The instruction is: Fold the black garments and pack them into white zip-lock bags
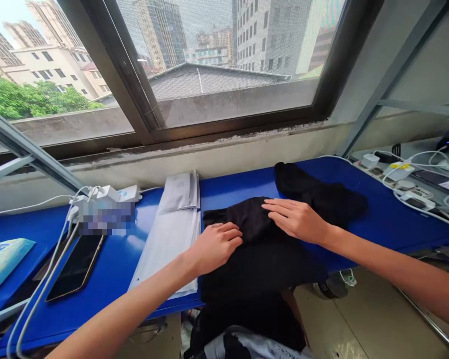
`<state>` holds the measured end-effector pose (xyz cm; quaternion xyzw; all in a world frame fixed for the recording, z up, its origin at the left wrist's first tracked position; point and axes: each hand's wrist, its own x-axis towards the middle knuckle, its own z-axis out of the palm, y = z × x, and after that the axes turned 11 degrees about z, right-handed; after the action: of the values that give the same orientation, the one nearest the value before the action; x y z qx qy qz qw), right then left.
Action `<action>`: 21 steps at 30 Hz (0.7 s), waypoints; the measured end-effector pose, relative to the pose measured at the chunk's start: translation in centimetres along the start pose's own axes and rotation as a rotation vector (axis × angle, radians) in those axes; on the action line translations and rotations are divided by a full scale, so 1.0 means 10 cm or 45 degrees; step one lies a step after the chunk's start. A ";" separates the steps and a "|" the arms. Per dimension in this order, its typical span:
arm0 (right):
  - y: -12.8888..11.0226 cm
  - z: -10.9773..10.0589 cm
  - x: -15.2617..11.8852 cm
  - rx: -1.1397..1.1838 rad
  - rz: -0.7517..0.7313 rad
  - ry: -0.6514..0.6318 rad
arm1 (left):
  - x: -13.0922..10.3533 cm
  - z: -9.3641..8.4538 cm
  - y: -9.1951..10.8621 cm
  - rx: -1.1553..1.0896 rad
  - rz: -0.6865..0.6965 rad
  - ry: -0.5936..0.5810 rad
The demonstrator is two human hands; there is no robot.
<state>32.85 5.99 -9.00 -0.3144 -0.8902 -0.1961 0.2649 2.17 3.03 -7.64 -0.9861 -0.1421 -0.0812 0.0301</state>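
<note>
A black long-sleeved garment lies on the blue table, its lower part hanging over the front edge toward my lap. One sleeve is folded across the body, with the cuff pointing left. Its other sleeve stretches to the back right. My left hand is on the fabric near the cuff, with fingers curled and closed on the cloth. Over the folded sleeve, my right hand lies with its fingers stretched out, the fingertips touching the cloth.
Left of the garment is a stack of white plastic bags. Farther left are a phone, a power strip with cables and a tissue pack. Chargers and cords crowd the right end. A window stands behind, between slanting metal posts.
</note>
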 end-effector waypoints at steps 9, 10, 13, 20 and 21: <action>0.03 -0.05 -0.23 -0.082 -0.308 -0.013 | 0.03 -0.07 -0.06 -0.328 -0.211 0.199; 0.03 -0.05 -0.26 -0.069 -0.296 0.019 | 0.05 -0.06 -0.07 -0.313 -0.200 0.224; 0.02 -0.09 -0.31 0.107 -0.267 0.016 | 0.14 -0.02 -0.09 -0.232 -0.151 0.264; -0.25 -0.16 -0.11 0.401 0.320 -0.053 | 0.17 0.01 -0.15 -0.255 0.019 -0.033; -0.30 -0.13 -0.09 0.371 0.394 -0.119 | 0.15 0.03 -0.15 -0.265 0.032 -0.105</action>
<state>31.92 2.71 -9.07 -0.4145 -0.8616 -0.0074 0.2929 3.17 4.92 -7.61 -0.9881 -0.1216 -0.0543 -0.0773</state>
